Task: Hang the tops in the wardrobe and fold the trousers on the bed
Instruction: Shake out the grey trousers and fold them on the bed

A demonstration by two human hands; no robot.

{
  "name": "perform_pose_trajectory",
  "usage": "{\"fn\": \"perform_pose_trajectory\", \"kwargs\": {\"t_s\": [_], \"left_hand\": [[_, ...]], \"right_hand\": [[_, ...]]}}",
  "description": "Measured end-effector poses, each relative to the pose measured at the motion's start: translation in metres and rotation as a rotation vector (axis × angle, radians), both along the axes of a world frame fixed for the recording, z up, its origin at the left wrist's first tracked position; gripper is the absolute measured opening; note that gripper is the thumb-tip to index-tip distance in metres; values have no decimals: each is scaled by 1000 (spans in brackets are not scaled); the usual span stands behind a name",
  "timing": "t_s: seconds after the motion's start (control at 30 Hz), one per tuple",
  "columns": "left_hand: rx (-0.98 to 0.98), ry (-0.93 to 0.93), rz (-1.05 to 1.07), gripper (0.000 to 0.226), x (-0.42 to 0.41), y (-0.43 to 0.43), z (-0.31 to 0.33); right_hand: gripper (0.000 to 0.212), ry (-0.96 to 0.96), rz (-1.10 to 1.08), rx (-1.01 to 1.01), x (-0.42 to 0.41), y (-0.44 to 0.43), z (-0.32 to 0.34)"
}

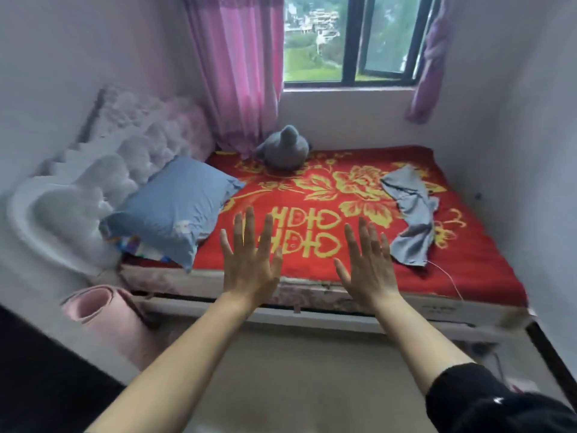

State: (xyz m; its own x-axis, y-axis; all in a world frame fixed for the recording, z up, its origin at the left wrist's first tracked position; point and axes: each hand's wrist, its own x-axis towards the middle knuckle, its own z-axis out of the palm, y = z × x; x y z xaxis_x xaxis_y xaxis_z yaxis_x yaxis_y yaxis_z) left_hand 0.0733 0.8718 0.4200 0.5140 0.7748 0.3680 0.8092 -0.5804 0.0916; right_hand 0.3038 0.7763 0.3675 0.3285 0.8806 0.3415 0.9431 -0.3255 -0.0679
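A small bedroom: the bed (468,276) carries a red floral blanket (312,198), with a crumpled grey garment (412,220) lying at its right side. I see my left hand (249,264) and right hand (368,267) raised, fingers spread, holding nothing. The cloth looks light and limp; I'd grip it at the upper edge.

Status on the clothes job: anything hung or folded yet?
Done: nothing visible. The grey garment lies crumpled and unfolded on the red blanket. In hand: nothing; the left hand and right hand are open, raised in front, touching no clothing. Left: that garment; whether it is a top or trousers I cannot tell. Hanging cannot be judged from this view.
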Motion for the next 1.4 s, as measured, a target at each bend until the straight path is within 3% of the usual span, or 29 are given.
{"fn": "perform_pose_trajectory", "kwargs": {"t_s": [0.2, 0.43, 0.53, 0.7, 0.83, 1.0, 1.17, 1.4], "left_hand": [[-85, 111, -169, 72, 113, 9, -26], [-291, 292, -206, 70, 196, 66, -113], [-449, 284, -214, 71, 244, 107, -145], [-566, 313, -241, 76, 331, 184, -161], [-534, 334, -292, 77, 416, 240, -147], [-514, 318, -351, 76, 529, 271, -142], [-547, 351, -370, 76, 628, 279, -171], [-668, 429, -171, 76, 723, 302, -230]], "right_hand": [[90, 108, -184, -93, 103, -28, -34], [85, 214, -319, -271, 180, -14, -106], [84, 219, -374, -384, 234, 10, -125], [86, 200, -504, -519, 330, 50, -121], [87, 229, -599, -454, 400, 79, -100], [89, 255, -635, -421, 476, 95, -99], [88, 321, -637, -463, 570, 110, -137], [86, 400, -465, -576, 705, 182, -207]]}}
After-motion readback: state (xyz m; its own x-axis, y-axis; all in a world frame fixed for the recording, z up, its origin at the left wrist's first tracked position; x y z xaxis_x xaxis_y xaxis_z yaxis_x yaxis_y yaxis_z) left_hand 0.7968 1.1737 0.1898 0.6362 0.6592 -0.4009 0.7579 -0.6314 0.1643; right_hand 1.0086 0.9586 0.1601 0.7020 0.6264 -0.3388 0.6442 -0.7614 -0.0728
